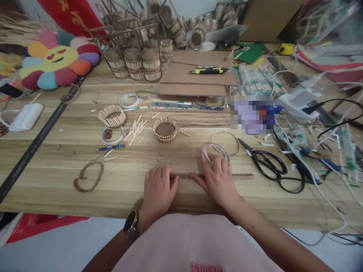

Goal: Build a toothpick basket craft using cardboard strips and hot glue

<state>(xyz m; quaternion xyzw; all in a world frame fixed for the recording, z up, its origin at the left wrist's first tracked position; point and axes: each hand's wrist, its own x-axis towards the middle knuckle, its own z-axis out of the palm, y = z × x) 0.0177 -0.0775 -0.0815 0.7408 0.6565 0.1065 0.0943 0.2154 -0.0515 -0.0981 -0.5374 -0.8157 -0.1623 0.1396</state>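
A narrow brown strip (242, 176) lies crosswise on the wooden table near its front edge. My left hand (159, 189) is closed over the strip's left part, thumb and index finger at it; the end beneath is hidden. To the right, my right hand (217, 177) has its thumb on the same strip. Its curled fingers grip the near side of a white roll of tape (226, 154). Beyond my hands stands a round basket (165, 130) walled with short wooden sticks, a brown band trailing from it. A second stick ring (112, 116) sits farther left, beside loose sticks (137, 130).
Black-handled scissors (268, 162) lie right of my right hand, near white cables (312, 181). A coiled brown strip (89, 176) is at left. Cardboard (198, 68) with a yellow-black cutter (210, 70), and stick lanterns (133, 62), stand at the back.
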